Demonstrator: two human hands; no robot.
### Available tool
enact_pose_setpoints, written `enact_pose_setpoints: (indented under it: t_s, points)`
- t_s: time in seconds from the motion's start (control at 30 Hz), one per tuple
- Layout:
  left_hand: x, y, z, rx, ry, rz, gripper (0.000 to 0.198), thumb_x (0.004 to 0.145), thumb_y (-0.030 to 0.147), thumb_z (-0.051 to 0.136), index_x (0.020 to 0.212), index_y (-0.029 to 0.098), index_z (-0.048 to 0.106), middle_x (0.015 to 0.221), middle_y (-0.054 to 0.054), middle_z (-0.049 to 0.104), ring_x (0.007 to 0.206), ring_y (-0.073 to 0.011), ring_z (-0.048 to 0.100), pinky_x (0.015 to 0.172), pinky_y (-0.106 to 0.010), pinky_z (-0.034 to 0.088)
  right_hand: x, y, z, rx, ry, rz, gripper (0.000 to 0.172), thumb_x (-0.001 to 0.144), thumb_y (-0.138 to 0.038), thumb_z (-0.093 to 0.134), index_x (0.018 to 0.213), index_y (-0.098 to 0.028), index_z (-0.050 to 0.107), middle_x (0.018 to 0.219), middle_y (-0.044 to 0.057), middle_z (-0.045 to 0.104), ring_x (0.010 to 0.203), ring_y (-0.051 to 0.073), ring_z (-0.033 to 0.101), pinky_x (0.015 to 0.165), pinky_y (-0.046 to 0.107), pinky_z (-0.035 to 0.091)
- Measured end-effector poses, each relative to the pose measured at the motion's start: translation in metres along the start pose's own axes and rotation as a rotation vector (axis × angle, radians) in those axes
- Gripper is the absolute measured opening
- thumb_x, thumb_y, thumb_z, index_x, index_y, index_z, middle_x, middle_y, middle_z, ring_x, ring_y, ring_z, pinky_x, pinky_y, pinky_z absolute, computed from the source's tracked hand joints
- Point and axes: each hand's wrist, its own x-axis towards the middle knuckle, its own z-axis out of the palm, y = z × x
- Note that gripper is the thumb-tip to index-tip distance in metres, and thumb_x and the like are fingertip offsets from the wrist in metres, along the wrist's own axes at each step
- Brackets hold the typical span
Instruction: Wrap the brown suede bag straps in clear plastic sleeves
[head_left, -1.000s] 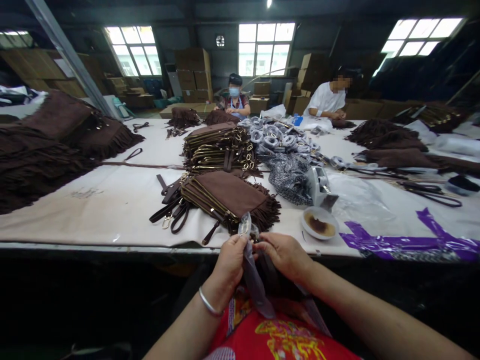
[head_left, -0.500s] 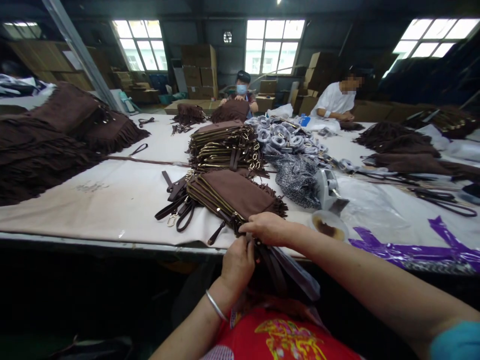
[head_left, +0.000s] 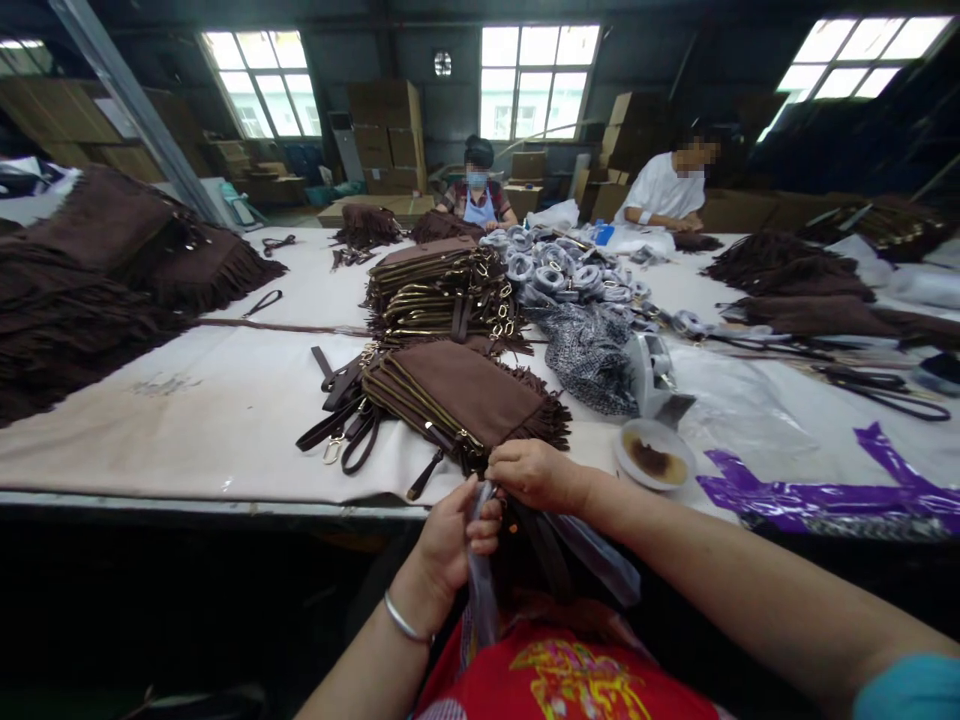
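My left hand [head_left: 448, 535] is closed around a plastic-wrapped strap [head_left: 484, 595], which hangs down in front of the red apron [head_left: 502, 685]. Fingertips of my right hand [head_left: 536, 475] are pinched together right beside it, at the table's front edge; what they grip is hidden. Just beyond both hands lies a small stack of brown fringed pouches [head_left: 469, 390] with gold zippers. Dark wrist loops [head_left: 364, 440] with metal clasps spill from its left side. Below my right hand hangs another plastic-covered strip [head_left: 596, 555].
Behind lies a taller pouch stack [head_left: 427, 290], beside a heap of plastic-wrapped coiled straps [head_left: 555, 270]. To the right are a tape dispenser [head_left: 652, 370], a bowl with brown liquid [head_left: 652, 455] and purple plastic [head_left: 810, 500]. Brown fringed pieces [head_left: 112, 270] cover the left. Two people work across the table.
My left hand has turned and shifted slightly left and down, and the plastic-wrapped strap now shows in its grip. My right hand stays close by, fingers drawn in. The view has shifted slightly.
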Motion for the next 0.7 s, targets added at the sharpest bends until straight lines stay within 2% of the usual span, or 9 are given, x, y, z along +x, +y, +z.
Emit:
enact_pose_setpoints:
  t_s: [0.1,0.2,0.27,0.33,0.43,0.47,0.53,0.6,0.7]
  points:
    - [0.003,-0.003,0.005,0.004,0.079,-0.025,0.021,0.084,0.032,0.057,0.076,0.013,0.05,0.058,0.008,0.037,0.038,0.0009,0.019,0.035,-0.011,0.014,-0.006,-0.004,0.008,-0.051,0.08,-0.021,0.015,0.089,-0.017,0.049,0.087,-0.016,0.063,0.086,0.007,0.064,0.078,0.015,0.057,0.072,0.025,0.045]
    - [0.008,-0.01,0.014,0.202,0.24,0.092,0.027,0.081,0.036,0.059,0.069,0.016,0.046,0.057,0.008,0.036,0.039,-0.0001,0.021,0.035,-0.012,0.013,-0.013,-0.011,0.004,-0.106,0.078,-0.064,0.016,0.091,-0.017,0.047,0.095,-0.015,0.062,0.091,0.009,0.065,0.082,0.016,0.058,0.076,0.027,0.046]
    - [0.01,-0.014,0.017,0.356,0.31,0.173,0.032,0.079,0.043,0.059,0.067,0.017,0.045,0.056,0.008,0.035,0.039,-0.0009,0.023,0.036,-0.013,0.014,-0.023,-0.013,-0.009,-0.095,0.09,-0.059,0.02,0.09,-0.017,0.048,0.105,-0.014,0.061,0.098,0.01,0.066,0.085,0.016,0.059,0.078,0.027,0.047]
    - [0.011,-0.016,0.017,0.463,0.342,0.213,0.033,0.078,0.047,0.059,0.069,0.017,0.047,0.055,0.009,0.035,0.04,-0.0014,0.023,0.037,-0.014,0.015,-0.04,-0.005,-0.033,-0.059,0.194,0.061,0.028,0.089,-0.017,0.05,0.116,-0.015,0.058,0.104,0.009,0.066,0.09,0.016,0.06,0.081,0.027,0.047]
    - [0.011,-0.017,0.018,0.525,0.398,0.245,0.036,0.074,0.051,0.061,0.076,0.016,0.053,0.056,0.009,0.038,0.04,-0.0016,0.024,0.038,-0.015,0.017,-0.081,0.03,-0.085,-0.023,0.548,0.555,0.027,0.088,-0.02,0.052,0.114,-0.019,0.061,0.11,0.008,0.066,0.102,0.018,0.058,0.092,0.029,0.044]
    - [0.011,-0.018,0.019,0.529,0.409,0.255,0.037,0.072,0.052,0.062,0.078,0.016,0.054,0.056,0.009,0.039,0.04,-0.0017,0.025,0.038,-0.015,0.017,-0.097,0.046,-0.104,0.006,0.653,0.818,0.025,0.088,-0.022,0.053,0.111,-0.019,0.062,0.113,0.008,0.065,0.107,0.019,0.056,0.095,0.03,0.041]
    - [0.012,-0.02,0.021,0.529,0.424,0.277,0.039,0.07,0.052,0.065,0.08,0.016,0.055,0.056,0.009,0.04,0.039,-0.0015,0.025,0.037,-0.015,0.017,-0.126,0.078,-0.136,0.189,0.724,1.406,0.018,0.088,-0.024,0.055,0.102,-0.019,0.065,0.112,0.006,0.065,0.107,0.019,0.056,0.093,0.028,0.042]
    - [0.013,-0.022,0.021,0.525,0.425,0.303,0.04,0.068,0.053,0.066,0.081,0.016,0.056,0.056,0.009,0.04,0.039,-0.0014,0.025,0.036,-0.014,0.018,-0.147,0.103,-0.153,0.273,0.706,1.597,0.018,0.089,-0.027,0.055,0.093,-0.012,0.066,0.101,0.01,0.067,0.101,0.023,0.059,0.086,0.031,0.046]
    - [0.018,-0.024,0.016,0.525,0.431,0.3,0.044,0.063,0.056,0.069,0.078,0.016,0.056,0.054,0.009,0.04,0.038,-0.002,0.026,0.035,-0.015,0.019,-0.161,0.123,-0.151,0.409,0.687,1.709,0.025,0.091,-0.032,0.056,0.102,-0.011,0.062,0.099,0.009,0.065,0.09,0.02,0.062,0.078,0.034,0.051]
